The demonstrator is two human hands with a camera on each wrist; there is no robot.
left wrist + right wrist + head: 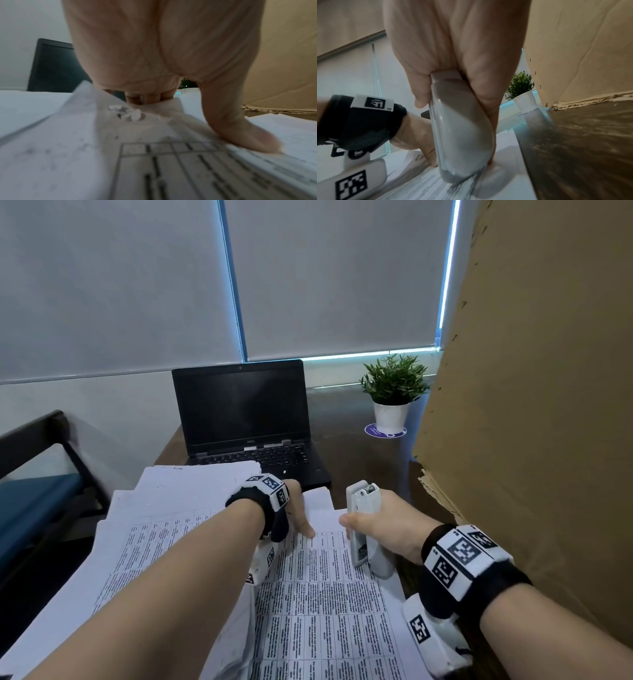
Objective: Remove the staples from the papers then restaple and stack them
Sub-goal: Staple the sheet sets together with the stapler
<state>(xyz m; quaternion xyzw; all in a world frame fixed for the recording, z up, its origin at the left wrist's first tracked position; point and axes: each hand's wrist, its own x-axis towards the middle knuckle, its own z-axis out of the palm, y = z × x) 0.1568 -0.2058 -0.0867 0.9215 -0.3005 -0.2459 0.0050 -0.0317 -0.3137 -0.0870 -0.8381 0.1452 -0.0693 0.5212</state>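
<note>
Left to right: loose white printed-table papers (164, 529) spread across the dark wooden surface (359, 467); the left hand (299, 513) pins the top packet's torn, staple-free corner (130, 115), thumb pressed flat on it and fingers curled at its edge; the right hand (383, 529) wraps around a white plastic stapler (361, 522), held above the sheet. Restapling appears in hand; next, the corner must enter the stapler's mouth. The black laptop (245, 419) behind reads "DELL".

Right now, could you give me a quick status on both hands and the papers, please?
Right hand grips white stapler, heel on the sheets. Left hand holds printed papers' torn corner. Laptop behind; nothing blocking.
</note>
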